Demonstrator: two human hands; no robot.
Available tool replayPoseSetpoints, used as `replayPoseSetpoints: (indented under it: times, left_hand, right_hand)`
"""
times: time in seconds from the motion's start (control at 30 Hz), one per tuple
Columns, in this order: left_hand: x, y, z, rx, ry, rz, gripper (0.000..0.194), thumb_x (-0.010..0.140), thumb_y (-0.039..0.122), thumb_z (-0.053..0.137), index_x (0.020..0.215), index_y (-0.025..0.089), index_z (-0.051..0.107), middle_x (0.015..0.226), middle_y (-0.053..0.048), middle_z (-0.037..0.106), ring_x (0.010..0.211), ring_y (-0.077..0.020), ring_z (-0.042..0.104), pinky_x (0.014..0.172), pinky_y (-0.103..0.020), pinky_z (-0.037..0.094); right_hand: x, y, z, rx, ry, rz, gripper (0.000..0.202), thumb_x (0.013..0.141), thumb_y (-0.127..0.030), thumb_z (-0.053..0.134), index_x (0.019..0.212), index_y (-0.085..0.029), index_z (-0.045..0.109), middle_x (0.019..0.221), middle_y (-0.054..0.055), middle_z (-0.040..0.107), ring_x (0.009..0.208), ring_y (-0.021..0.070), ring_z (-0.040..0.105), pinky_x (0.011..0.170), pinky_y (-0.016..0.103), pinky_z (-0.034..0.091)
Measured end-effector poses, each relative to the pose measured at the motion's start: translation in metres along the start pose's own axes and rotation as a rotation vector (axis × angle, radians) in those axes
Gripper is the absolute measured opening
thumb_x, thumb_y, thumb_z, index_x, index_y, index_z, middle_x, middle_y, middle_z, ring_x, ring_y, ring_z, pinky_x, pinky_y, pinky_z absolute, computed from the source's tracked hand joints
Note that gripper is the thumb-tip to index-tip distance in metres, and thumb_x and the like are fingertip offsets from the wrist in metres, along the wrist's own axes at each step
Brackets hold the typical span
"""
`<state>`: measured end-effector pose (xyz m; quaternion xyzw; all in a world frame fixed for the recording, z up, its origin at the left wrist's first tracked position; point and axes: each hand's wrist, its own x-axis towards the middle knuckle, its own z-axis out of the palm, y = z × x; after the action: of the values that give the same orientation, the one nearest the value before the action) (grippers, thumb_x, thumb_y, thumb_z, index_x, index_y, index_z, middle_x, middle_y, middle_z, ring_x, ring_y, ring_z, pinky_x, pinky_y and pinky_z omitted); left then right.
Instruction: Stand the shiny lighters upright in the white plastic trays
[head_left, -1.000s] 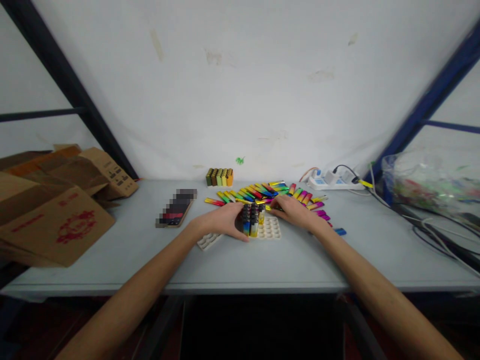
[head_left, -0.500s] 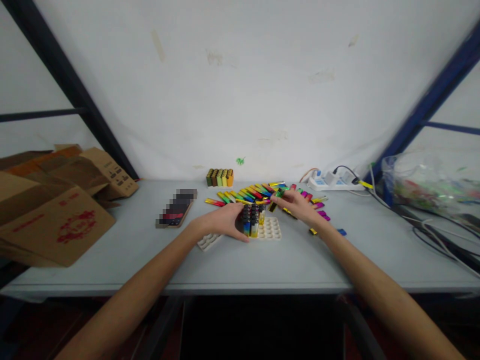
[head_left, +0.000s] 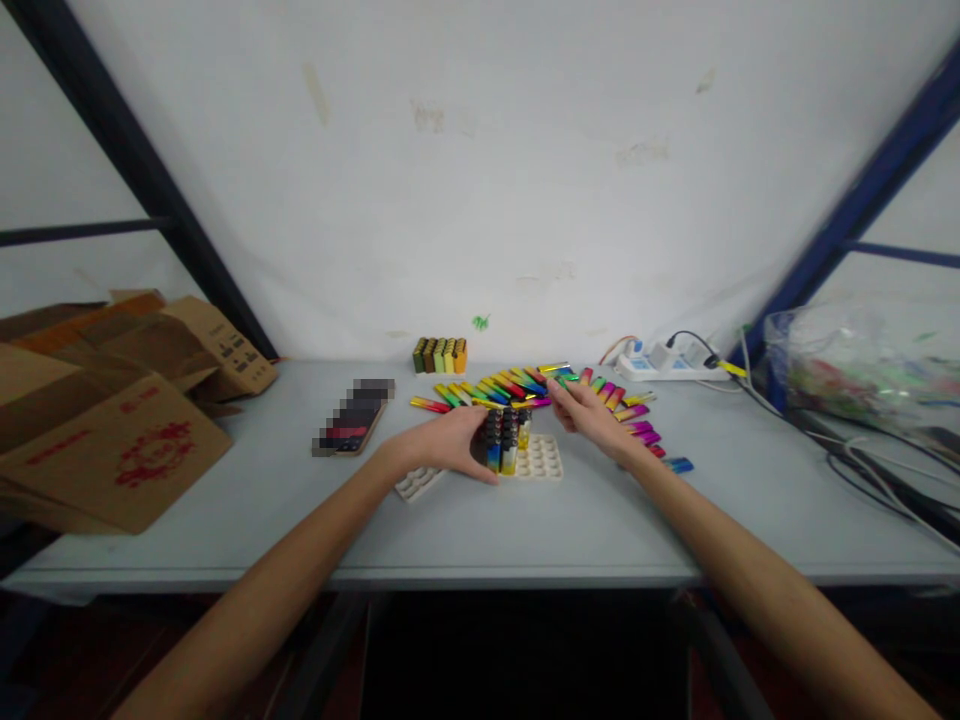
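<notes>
My left hand [head_left: 454, 440] curves round a block of upright lighters [head_left: 501, 440] with dark tops and shiny bodies, fingers behind and thumb in front. They stand on the left part of a white tray [head_left: 544, 458] with round hollows, whose right hollows show bare. My right hand [head_left: 585, 415] is closed with fingers curled, just behind and right of the tray. What it pinches is hidden by the fingers. Around it lies a fan of shiny multicoloured lighter-like pieces [head_left: 502, 385], some partly covered by the hand.
A second white tray [head_left: 420, 483] lies under my left wrist. At the back stands a block of yellow and dark-green lighters [head_left: 440, 356]. A phone [head_left: 352, 425] and cardboard boxes [head_left: 112, 440] are at left; a power strip [head_left: 667, 362], cables and a plastic bag [head_left: 840, 360] at right.
My right hand has turned and its fingers have curled in, so the dark and gold piece that showed below its fingertips is out of sight. My left hand has stayed put.
</notes>
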<state>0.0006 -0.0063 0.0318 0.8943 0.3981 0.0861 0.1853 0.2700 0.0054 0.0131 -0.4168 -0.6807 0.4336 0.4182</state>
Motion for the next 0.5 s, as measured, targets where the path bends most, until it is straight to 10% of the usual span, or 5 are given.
replayPoseSetpoints:
  times: [0.5]
  left_hand:
    - [-0.0007,0.0017,-0.0008,-0.003,-0.006,-0.027,0.082,0.059,0.064,0.088,0.118,0.016,0.059,0.122,-0.015,0.067,0.111,-0.0367,0.066,0.096,-0.041,0.05]
  right_hand:
    - [0.0014,0.0007,0.0063,-0.478,0.183,-0.084,0.049,0.088,-0.057,0.047,0.054,-0.023,0.037,0.054,-0.001,0.036,0.054,0.0127,0.034,0.052,0.029,0.022]
